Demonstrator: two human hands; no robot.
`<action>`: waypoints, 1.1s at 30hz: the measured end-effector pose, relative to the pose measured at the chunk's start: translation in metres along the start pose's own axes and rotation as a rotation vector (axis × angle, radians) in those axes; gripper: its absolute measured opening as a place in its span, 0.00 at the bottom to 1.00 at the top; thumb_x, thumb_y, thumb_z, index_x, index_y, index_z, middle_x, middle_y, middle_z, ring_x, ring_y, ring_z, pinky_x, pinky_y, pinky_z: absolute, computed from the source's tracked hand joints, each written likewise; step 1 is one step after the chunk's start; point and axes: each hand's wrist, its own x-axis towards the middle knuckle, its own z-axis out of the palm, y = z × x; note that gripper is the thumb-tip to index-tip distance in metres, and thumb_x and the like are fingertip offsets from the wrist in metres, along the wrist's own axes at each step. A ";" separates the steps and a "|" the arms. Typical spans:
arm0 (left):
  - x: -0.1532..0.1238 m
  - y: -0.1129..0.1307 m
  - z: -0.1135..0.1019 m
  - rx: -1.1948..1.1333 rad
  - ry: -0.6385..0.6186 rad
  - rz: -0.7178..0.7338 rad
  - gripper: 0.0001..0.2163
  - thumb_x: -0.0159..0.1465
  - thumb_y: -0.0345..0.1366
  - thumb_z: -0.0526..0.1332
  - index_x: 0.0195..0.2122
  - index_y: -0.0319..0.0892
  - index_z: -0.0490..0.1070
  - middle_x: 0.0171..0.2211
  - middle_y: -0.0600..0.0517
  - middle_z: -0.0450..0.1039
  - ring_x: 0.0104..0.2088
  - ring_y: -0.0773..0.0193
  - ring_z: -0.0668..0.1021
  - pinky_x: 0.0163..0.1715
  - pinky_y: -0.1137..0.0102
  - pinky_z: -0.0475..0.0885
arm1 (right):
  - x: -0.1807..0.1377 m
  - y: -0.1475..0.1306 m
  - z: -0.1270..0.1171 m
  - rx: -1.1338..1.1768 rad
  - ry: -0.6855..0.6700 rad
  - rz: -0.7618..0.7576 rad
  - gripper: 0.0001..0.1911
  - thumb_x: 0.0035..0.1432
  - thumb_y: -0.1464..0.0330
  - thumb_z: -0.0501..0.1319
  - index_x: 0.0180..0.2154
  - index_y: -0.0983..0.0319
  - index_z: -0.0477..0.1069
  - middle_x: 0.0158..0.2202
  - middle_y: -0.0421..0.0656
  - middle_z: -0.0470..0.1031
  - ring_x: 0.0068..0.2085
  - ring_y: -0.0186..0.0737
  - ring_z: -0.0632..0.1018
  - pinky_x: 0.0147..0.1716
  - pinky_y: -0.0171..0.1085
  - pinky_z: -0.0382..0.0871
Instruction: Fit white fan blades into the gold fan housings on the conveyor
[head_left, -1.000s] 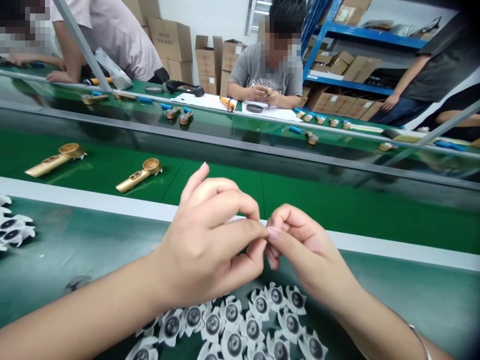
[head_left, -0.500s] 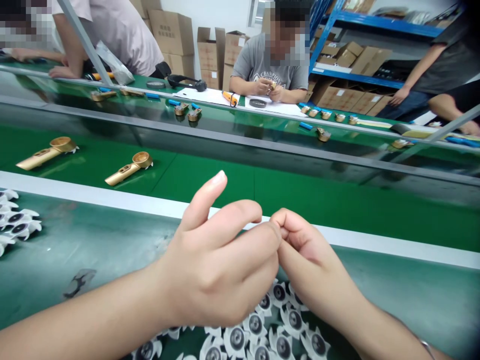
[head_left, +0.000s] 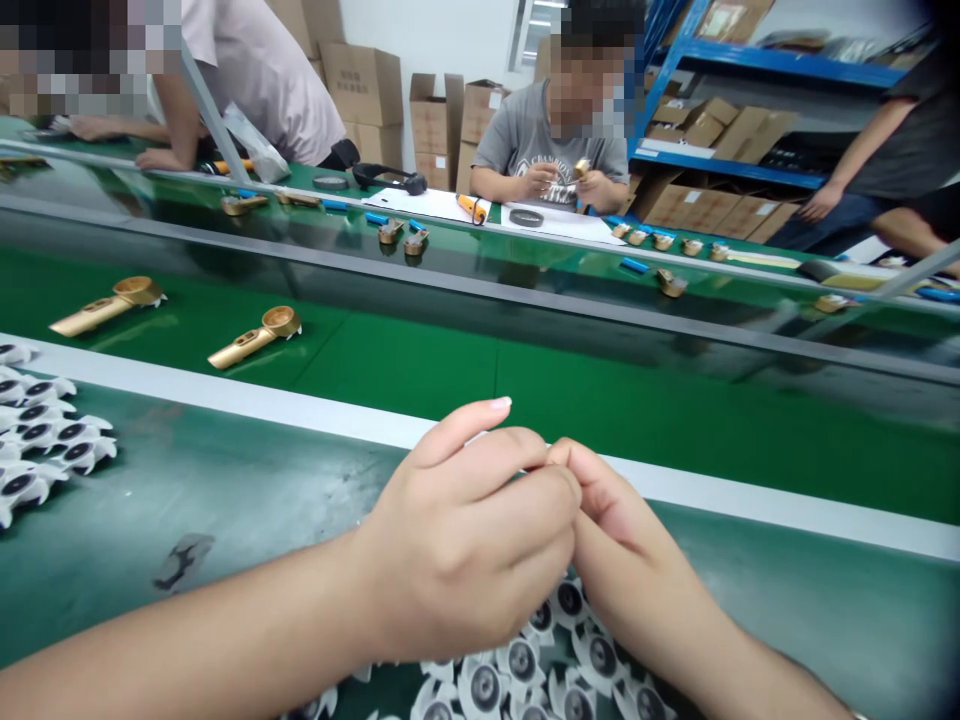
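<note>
My left hand (head_left: 465,540) and my right hand (head_left: 637,575) meet above the green bench, fingertips pinched together. Whatever they pinch is hidden between the fingers and too small to name. Only the left index finger sticks out. Directly below my hands lies a pile of white fan blades with dark hubs (head_left: 525,670). A second group of the same white fan blades (head_left: 45,440) lies at the left edge of the bench.
Two gold handle housings (head_left: 255,337) (head_left: 109,305) lie on the green conveyor belt (head_left: 450,370) beyond a white strip (head_left: 300,415). Across the line a seated person (head_left: 555,150) handles a gold part; other people lean at left and right. Cardboard boxes and blue shelving stand behind.
My hands have sunk lower and drawn closer together, the left index finger folding down. The view has shifted, so more of the left group of fan blades shows.
</note>
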 end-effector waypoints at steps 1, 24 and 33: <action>0.000 0.000 0.000 -0.008 0.013 -0.008 0.08 0.58 0.23 0.57 0.24 0.42 0.65 0.31 0.59 0.72 0.39 0.69 0.72 0.63 0.66 0.54 | 0.000 0.000 0.000 0.002 0.001 0.001 0.13 0.63 0.65 0.59 0.29 0.60 0.57 0.23 0.34 0.58 0.24 0.31 0.57 0.22 0.29 0.55; 0.023 -0.004 -0.025 -0.178 0.070 -0.233 0.05 0.56 0.28 0.59 0.25 0.43 0.70 0.29 0.54 0.70 0.32 0.65 0.73 0.48 0.61 0.67 | -0.017 -0.018 -0.003 0.184 -0.111 -0.001 0.14 0.68 0.61 0.59 0.33 0.60 0.59 0.20 0.34 0.61 0.21 0.30 0.60 0.22 0.29 0.53; 0.012 -0.030 -0.009 -0.925 0.154 -0.764 0.07 0.63 0.38 0.59 0.32 0.42 0.62 0.32 0.51 0.67 0.35 0.64 0.73 0.37 0.67 0.74 | -0.002 -0.006 -0.017 -0.754 0.103 -0.541 0.09 0.65 0.64 0.58 0.47 0.58 0.66 0.51 0.50 0.68 0.52 0.53 0.68 0.51 0.52 0.61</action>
